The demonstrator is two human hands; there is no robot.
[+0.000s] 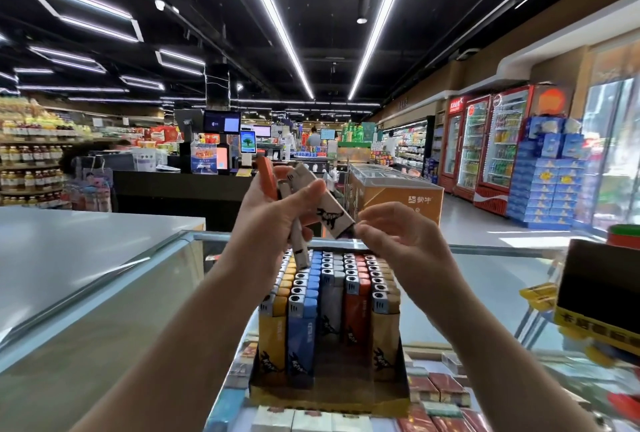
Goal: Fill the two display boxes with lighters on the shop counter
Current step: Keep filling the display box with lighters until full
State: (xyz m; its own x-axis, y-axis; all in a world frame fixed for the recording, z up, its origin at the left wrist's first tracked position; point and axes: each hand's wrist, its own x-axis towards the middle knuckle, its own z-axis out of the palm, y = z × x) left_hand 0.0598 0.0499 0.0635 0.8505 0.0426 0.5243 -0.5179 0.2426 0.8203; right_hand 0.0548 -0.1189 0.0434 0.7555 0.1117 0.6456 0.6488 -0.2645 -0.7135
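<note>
A cardboard display box [329, 397] stands on the glass counter [485, 279] in front of me, packed with rows of yellow, blue, white and red lighters [332, 296]. Above it my left hand [273, 213] grips a small bunch of lighters: an orange one [266, 175] and white ones [299, 244]. My right hand [391, 231] pinches the lower end of one white lighter [327, 203] with a black figure on it, which slants up toward the left hand. A second box [602, 300], black and yellow, sits at the right edge of the counter.
Cigarette packs [436, 393] show under the glass. A grey counter top [76, 251] lies to the left. Beyond stand a checkout desk [180, 182], a chest freezer [391, 189], drink fridges [485, 144] and stacked blue cartons [550, 182].
</note>
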